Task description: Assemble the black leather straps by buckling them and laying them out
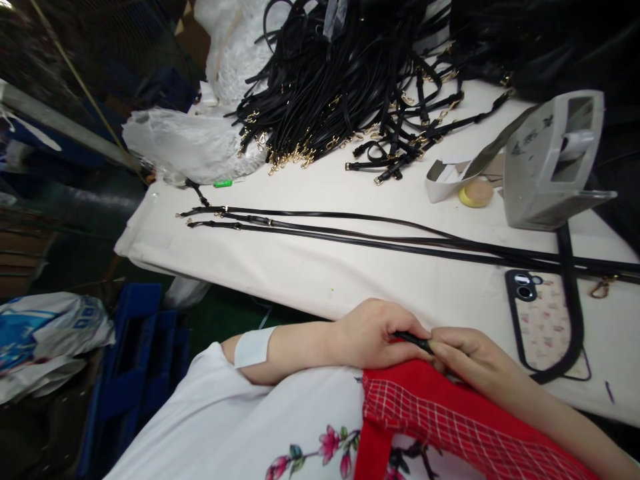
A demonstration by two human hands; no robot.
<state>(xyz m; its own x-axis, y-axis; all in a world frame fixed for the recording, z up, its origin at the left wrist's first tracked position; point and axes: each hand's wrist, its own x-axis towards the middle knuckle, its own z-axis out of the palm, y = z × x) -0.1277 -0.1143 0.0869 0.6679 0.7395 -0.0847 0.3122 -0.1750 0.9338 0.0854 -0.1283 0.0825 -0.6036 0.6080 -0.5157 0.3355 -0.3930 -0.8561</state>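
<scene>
My left hand (373, 333) and my right hand (463, 353) meet in front of the red apron at the table's near edge. Both are closed on a narrow black strap (413, 339); a short stretch of it shows between the fingertips, and the rest is hidden by the hands. Beyond them, several long black straps (340, 233) with gold buckles and clasps lie across the white table. A wider black band (571, 313) curves over a phone (545, 320) and passes behind my right forearm; whether it joins the held strap, I cannot tell.
A large heap of black straps (330, 93) with gold clasps covers the table's far side. Clear plastic bags (185, 143) lie left of it. At right stand a grey tape dispenser (545, 167) and a yellow round item (476, 193). Blue pallets (130, 360) sit lower left.
</scene>
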